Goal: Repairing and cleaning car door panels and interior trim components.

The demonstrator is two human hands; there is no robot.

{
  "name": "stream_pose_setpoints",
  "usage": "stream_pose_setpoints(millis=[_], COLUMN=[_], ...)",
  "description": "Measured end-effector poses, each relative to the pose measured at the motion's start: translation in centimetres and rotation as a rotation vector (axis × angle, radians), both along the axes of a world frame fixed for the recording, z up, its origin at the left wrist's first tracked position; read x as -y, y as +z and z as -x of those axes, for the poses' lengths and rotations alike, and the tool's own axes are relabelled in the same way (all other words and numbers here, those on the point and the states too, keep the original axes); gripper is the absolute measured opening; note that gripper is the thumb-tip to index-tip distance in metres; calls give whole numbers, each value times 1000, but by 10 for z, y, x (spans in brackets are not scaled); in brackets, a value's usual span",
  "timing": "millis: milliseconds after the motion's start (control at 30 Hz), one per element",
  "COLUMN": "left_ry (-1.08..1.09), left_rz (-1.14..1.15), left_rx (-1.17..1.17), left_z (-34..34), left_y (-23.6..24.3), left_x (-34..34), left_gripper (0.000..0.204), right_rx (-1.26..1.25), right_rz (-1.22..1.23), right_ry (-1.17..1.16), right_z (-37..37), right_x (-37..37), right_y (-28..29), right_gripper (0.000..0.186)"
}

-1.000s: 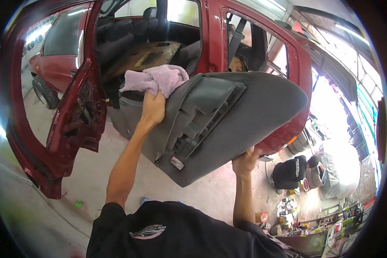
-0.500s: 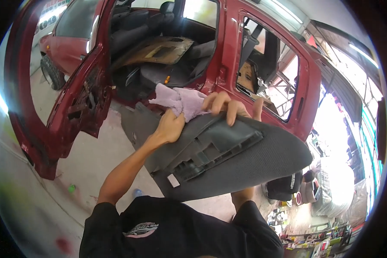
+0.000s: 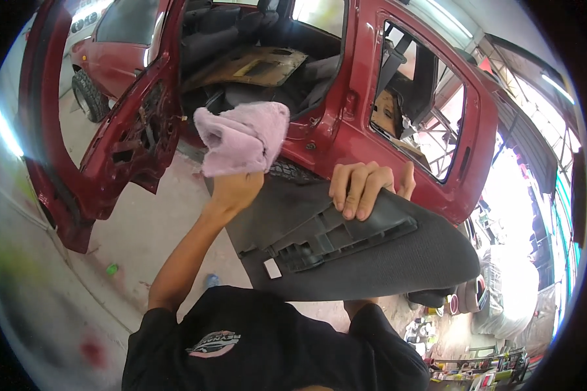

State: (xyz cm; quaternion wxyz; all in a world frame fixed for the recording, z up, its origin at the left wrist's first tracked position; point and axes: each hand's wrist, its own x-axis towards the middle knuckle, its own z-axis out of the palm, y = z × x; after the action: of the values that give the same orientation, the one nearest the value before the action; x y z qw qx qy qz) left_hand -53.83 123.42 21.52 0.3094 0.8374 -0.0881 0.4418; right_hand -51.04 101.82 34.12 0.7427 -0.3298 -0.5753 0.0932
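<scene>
A dark grey car door trim panel [image 3: 385, 260] with a moulded armrest piece [image 3: 346, 238] is held up in front of me, tilted. My right hand [image 3: 365, 189] grips its upper edge, fingers folded over onto the face and the rest of the palm hidden behind it. In my left hand [image 3: 237, 191] a pink cloth [image 3: 244, 137] is bunched, raised just above the panel's upper left part. The fist is closed round the cloth's lower end. A small white rectangle [image 3: 272, 268] shows near the panel's lower left corner.
Ahead stands a red car body [image 3: 362, 85] with its stripped door [image 3: 120, 159] swung out at left. A bare brown panel [image 3: 254, 67] lies inside the cabin. Wrapped goods [image 3: 509, 280] and assorted cans and tools [image 3: 482, 371] are on the floor at right.
My left hand has lifted the cloth off the panel's upper edge, moving up and left. The panel has shifted slightly right, and my right fingers have closed further over its edge.
</scene>
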Motion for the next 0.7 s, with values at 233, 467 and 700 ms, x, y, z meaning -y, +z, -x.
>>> stream_pose_setpoints(millis=[233,467,700], left_ry=[-358,-355,-397], left_rz=[12,760,375], left_rx=[208,-607,-111], left_z=[43,19,-28], left_y=[-116,-137,-109], left_x=[69,42,69], left_gripper=[53,55,48], right_rx=[142,217,173], right_rz=[39,79,126], right_ry=[85,107,84], right_z=[-1,9,23], right_x=[20,45,37], right_y=[10,26,28], right_gripper=[93,91,91])
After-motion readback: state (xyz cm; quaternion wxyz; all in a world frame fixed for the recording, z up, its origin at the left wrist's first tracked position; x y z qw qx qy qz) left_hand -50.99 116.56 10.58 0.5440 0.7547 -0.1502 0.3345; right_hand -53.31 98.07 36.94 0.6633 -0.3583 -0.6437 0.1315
